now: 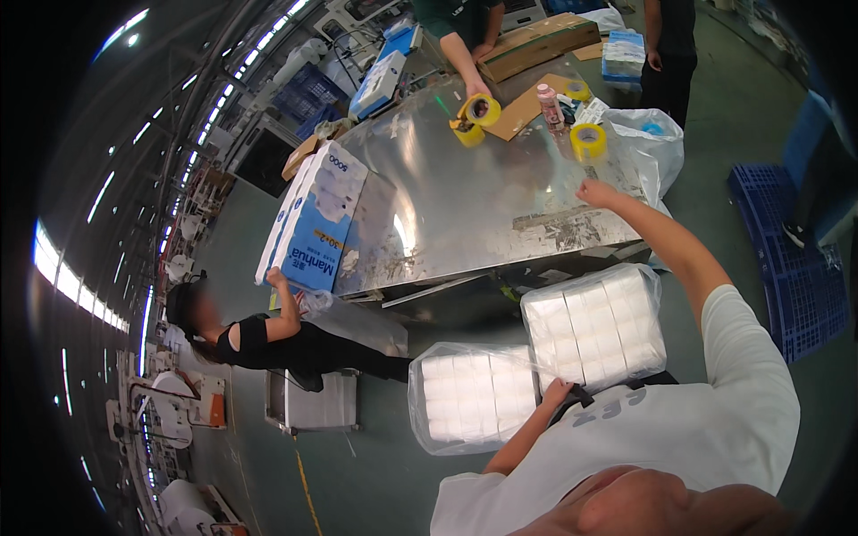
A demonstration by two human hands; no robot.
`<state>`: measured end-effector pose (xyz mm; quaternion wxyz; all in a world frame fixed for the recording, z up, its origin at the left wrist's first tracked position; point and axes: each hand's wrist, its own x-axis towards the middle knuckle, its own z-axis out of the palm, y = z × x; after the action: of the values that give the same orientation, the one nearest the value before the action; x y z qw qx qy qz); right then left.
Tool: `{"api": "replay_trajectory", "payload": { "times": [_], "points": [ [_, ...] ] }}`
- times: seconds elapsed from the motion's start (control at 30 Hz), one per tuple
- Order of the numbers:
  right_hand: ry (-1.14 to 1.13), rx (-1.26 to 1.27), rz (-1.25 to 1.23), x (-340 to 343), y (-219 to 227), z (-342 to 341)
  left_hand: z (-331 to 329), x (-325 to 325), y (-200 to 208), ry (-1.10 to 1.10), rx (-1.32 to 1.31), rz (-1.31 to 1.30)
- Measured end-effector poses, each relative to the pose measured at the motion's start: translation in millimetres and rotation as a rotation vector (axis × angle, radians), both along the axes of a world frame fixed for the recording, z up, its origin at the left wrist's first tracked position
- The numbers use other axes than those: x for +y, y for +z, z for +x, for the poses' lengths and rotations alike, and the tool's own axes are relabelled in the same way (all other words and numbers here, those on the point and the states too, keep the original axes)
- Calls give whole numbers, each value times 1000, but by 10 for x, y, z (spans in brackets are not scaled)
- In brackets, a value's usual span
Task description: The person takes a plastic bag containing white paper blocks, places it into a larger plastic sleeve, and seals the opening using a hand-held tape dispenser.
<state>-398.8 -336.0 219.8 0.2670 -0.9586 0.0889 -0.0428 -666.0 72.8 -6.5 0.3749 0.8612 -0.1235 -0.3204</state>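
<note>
Low in front of me, two clear plastic bags of white paper rolls lie side by side, the left bag (474,393) and the larger right bag (594,326). My left hand (556,391) is close to my waist, its curled fingers at the film where the two bags meet. They appear closed on the edge of the clear plastic bag. My right arm reaches out over the near right part of the metal table (447,214). There my right hand (597,193) is closed, and whatever it may hold is hidden. Just beyond it lies a yellow tape roll (588,141).
Across the table a person's hand (478,87) holds a yellow tape dispenser (468,132). To the left, another person in black touches blue-and-white paper packs (313,219). A pink bottle (549,105), cardboard (527,112) and a white plastic bag (657,152) occupy the far right. Blue pallets (778,268) stand right.
</note>
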Motion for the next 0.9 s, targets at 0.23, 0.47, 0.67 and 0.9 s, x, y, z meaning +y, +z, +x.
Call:
{"api": "replay_trajectory", "payload": {
  "times": [0.23,0.47,0.67,0.9],
  "points": [
    [-9,-368,-241,-103,695,1227,-44,-190,-9,75,25,263],
    [113,-324,-138,-402,634,2423,-53,-804,637,437,177,646],
    [-21,-180,-46,-605,212,3103,108,-1035,451,308,250,912],
    [49,-181,7,-778,198,2900,165,-1055,204,365,378,901]
  ]
}}
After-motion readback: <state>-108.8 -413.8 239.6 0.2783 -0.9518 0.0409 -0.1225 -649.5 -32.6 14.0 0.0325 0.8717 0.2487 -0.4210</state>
